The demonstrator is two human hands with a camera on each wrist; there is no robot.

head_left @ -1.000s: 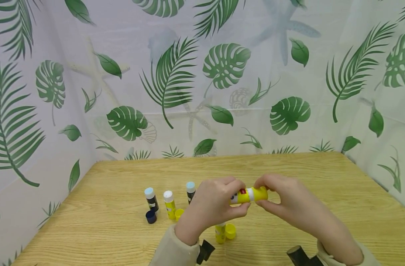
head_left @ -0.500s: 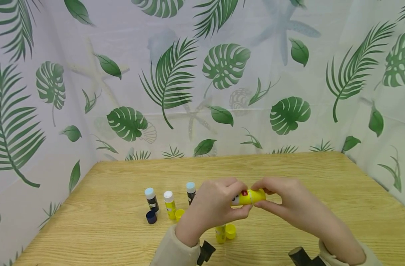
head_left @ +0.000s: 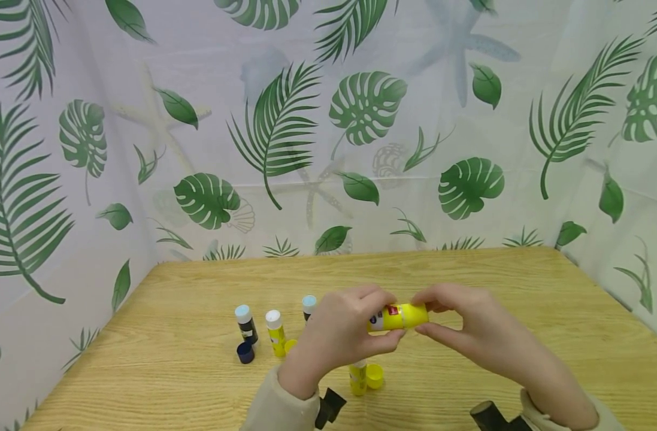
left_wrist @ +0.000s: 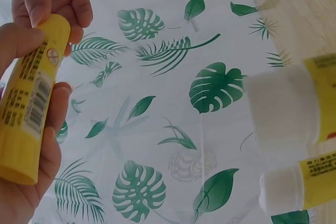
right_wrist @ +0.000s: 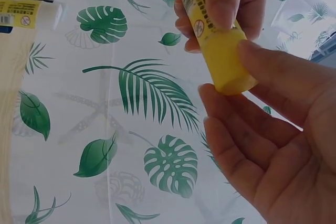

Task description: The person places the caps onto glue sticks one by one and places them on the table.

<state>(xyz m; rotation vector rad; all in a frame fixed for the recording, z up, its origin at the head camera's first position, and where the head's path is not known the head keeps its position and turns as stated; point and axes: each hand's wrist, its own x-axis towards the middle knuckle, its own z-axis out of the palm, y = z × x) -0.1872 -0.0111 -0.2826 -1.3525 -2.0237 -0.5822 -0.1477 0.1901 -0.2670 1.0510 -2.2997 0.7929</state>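
Note:
In the head view my left hand (head_left: 341, 326) grips a yellow glue stick (head_left: 386, 318) held level above the table. Its yellow cap (head_left: 415, 315) sits on the right end, against the body. My right hand (head_left: 474, 323) pinches that cap between thumb and fingers. The left wrist view shows the glue stick's (left_wrist: 31, 98) barcode side, with fingers wrapped behind it. From the right wrist, the cap (right_wrist: 226, 66) appears with the right thumb on its side and fingertips by its end. Below the hands stands an uncapped yellow glue stick (head_left: 357, 381) beside a loose yellow cap (head_left: 375, 376).
To the left on the wooden table (head_left: 161, 377) stand a dark glue stick (head_left: 245, 324) with a dark cap (head_left: 245, 352) before it, and a yellow glue stick (head_left: 275, 334). Another dark glue stick (head_left: 309, 305) is partly hidden by the left hand. A leaf-print sheet (head_left: 403, 215) hangs behind.
The right hand has brought the cap leftward over the glue stick's white collar, which no longer shows. Both hands have otherwise shifted only slightly.

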